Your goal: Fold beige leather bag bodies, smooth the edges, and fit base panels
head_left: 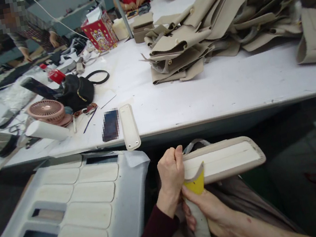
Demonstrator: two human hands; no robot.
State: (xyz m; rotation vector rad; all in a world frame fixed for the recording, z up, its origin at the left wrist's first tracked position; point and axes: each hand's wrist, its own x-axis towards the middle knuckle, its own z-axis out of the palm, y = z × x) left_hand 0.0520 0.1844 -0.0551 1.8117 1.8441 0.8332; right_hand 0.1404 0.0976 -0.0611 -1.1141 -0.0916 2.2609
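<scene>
My left hand (pixel 171 175) is closed around the near left end of a long taupe bag piece (pixel 225 159) with rounded corners and a white inner face. The piece lies across my lap, its far end pointing right. My right hand (pixel 206 209) is wrapped round the pale handle of a yellow-headed tool (pixel 197 184). The tool's curved, pointed head rests against or just over the white face, close to my left fist; contact is hard to tell. Its exact kind does not show.
Left of me, a grey rack (pixel 130 204) carries several cream panels (pixel 91 214). On the white table (pixel 232 94) are a cream strip (pixel 129 127), a pink fan (pixel 47 110), a black pouch (pixel 79 91) and a pile of taupe bag pieces (pixel 182 45). Two people work behind it.
</scene>
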